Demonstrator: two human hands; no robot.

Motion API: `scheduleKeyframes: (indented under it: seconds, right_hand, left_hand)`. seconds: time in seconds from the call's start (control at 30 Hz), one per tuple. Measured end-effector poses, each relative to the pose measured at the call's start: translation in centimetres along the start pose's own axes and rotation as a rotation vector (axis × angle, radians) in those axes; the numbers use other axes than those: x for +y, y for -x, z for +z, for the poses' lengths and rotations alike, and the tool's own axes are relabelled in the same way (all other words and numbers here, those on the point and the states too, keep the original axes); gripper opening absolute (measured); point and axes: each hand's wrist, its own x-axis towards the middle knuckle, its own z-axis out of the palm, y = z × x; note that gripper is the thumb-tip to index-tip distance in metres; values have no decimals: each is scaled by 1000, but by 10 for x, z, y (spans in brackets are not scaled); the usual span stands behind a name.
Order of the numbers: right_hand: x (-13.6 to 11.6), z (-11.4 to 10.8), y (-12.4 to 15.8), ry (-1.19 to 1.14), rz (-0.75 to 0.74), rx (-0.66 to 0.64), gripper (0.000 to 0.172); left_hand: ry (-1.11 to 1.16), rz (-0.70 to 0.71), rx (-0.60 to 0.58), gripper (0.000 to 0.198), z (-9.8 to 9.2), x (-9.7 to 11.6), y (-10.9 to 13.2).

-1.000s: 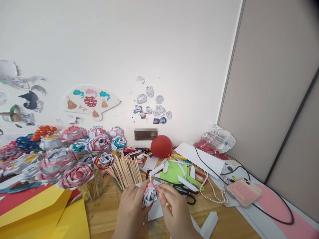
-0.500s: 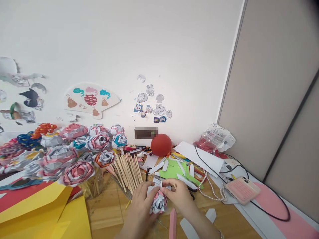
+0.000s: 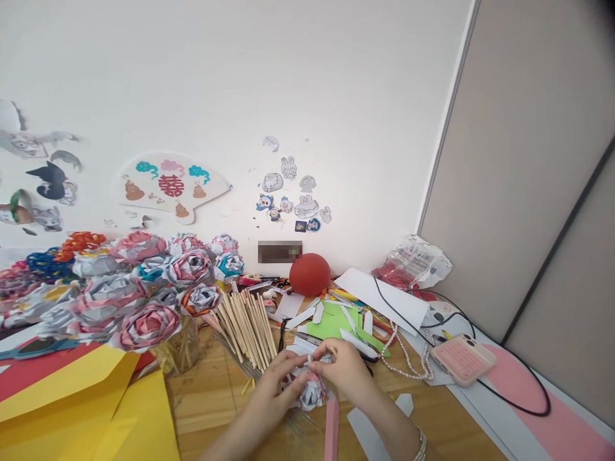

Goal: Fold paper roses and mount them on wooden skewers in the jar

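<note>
Over the wooden tabletop, a pink and white folded paper flower (image 3: 312, 392) is held low between my hands. Closed on it from the left is my left hand (image 3: 282, 379), its fingertips at the flower's upper edge. My right hand (image 3: 339, 366) pinches a small white paper strip (image 3: 310, 360) just above the flower, thumb and finger together. A pale wooden tip, perhaps a stick, shows between the right fingers. Part of the flower is hidden behind the left fingers. Beside it lie a pink folded paper strip (image 3: 331, 426) and a white paper strip (image 3: 369, 435).
Bundled wooden sticks (image 3: 247, 326) stand left of my hands, by many finished paper flowers (image 3: 148, 326). Yellow paper (image 3: 144, 410) covers the near left. Behind are green paper (image 3: 331, 320) and a red balloon (image 3: 310, 274). Right: a bead string (image 3: 406, 371), a phone (image 3: 464, 360), a black cable (image 3: 523, 406).
The white paper above the flower now looks narrower and bunched between my fingertips. My right hand has shifted slightly left and up. The camera view has tilted a little.
</note>
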Motion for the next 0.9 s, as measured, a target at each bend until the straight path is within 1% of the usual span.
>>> scheduleKeyframes:
  seconds: [0.1,0.23,0.33,0.43,0.53,0.67,0.73,0.8,0.9]
  right_hand:
    - [-1,1,1,-23,-1,-19,9]
    - [-7,2,4,-162,21,-121,11]
    - [-14,1,8,-313,54,-198,12]
    - [-15,0,10,-290,102,-246,11]
    - [-8,1,10,-163,112,-248,10]
    - [0,5,8,1,47,-185,9]
    - [0,5,8,65,9,-167,7]
    - [-3,3,8,87,-18,-191,5]
    - [-10,-2,10,89,-47,-258,15]
  left_hand:
    - [77,-65,15,26,-2,-1,-3]
    - [273,-223,-13,32,0,-5,-5]
    - [435,-313,-82,38,0,-9,-6]
    - [508,-381,-164,40,-1,-13,-6]
    - [463,-414,-175,39,-1,-13,-5]
    - [337,-428,-135,34,-2,-7,-4]
    - [246,-394,-129,30,-4,-1,-4]
    - [125,-331,-118,24,-6,4,-4]
    - [-47,-222,-86,20,-7,10,-4]
